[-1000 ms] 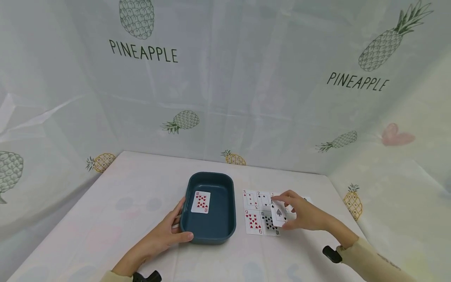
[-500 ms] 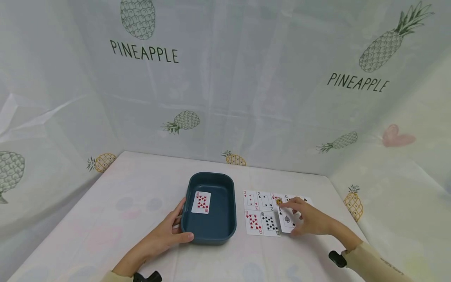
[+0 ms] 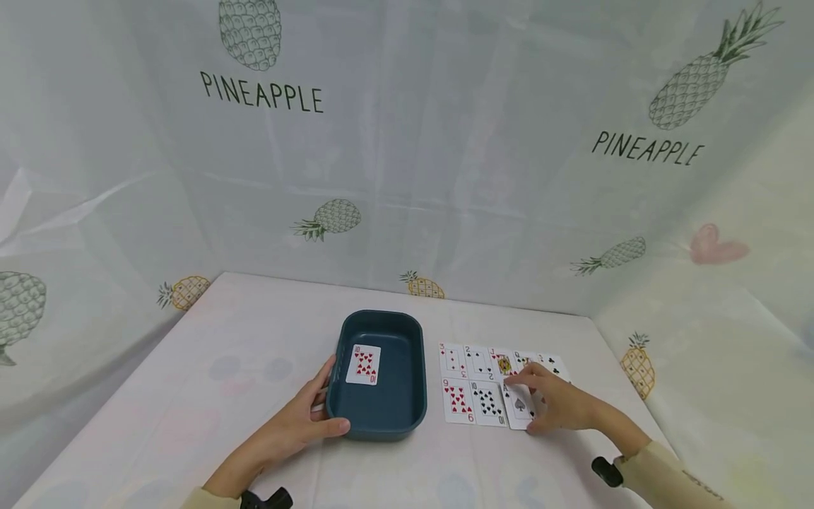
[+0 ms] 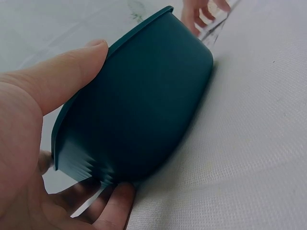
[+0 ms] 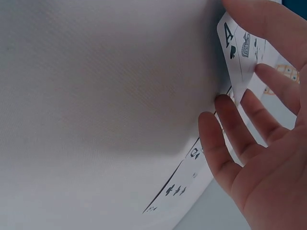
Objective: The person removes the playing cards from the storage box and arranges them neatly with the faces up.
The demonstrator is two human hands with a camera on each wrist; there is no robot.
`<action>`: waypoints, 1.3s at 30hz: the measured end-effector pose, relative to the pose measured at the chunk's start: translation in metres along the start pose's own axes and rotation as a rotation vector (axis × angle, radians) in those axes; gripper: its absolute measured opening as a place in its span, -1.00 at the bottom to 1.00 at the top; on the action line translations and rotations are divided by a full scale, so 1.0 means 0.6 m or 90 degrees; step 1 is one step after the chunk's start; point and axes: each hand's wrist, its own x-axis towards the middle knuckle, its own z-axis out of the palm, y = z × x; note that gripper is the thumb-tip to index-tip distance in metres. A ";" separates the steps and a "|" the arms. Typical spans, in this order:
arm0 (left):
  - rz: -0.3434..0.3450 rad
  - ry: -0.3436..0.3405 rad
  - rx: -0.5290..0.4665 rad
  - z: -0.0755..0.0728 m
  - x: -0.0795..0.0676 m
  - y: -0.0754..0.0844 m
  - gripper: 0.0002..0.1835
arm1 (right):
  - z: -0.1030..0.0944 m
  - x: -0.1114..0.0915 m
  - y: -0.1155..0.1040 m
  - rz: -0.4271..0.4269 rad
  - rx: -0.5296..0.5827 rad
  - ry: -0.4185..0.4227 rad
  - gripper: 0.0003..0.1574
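Observation:
My left hand (image 3: 294, 429) grips the left side of a dark teal rectangular tray (image 3: 417, 382), thumb on the rim and fingers round the outer wall; the left wrist view shows this tray wall (image 4: 139, 96) up close. Inside the tray lies a ten of hearts (image 3: 364, 365), face up. To the right, my right hand (image 3: 568, 404) holds an ace of spades (image 3: 519, 408) by its edges between thumb and fingers. In the right wrist view the ace (image 5: 240, 48) is tilted between thumb and fingertips. It is beside the ten of spades (image 3: 488, 404) in the nearer row.
A nine of hearts (image 3: 458, 401) starts the nearer row. Behind it runs a row with a three of diamonds (image 3: 452, 361), a two of spades (image 3: 478, 363), a jack (image 3: 503, 364), a partly covered queen (image 3: 521, 359) and a clubs card (image 3: 555, 364). A pineapple-printed sheet (image 3: 432, 177) hangs behind.
My right hand has moved the ace of spades right and toward the near side, off the ten of spades to a spot beside it. The left hand and tray stay put.

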 end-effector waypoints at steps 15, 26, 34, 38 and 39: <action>0.003 -0.002 -0.003 0.001 0.001 -0.004 0.10 | 0.000 0.011 -0.006 0.035 -0.035 -0.028 0.01; -0.005 -0.002 -0.001 -0.001 -0.001 0.001 0.10 | 0.003 0.015 -0.009 0.063 -0.057 -0.027 -0.03; -0.012 0.005 0.002 0.000 -0.001 0.003 0.10 | 0.003 0.015 -0.013 0.048 -0.058 -0.019 -0.09; -0.012 0.005 0.004 0.000 0.000 0.004 0.10 | 0.004 0.014 -0.012 0.047 -0.068 -0.017 -0.10; -0.011 0.005 0.003 0.000 0.000 0.004 0.10 | 0.004 0.013 -0.011 0.050 -0.070 -0.016 -0.11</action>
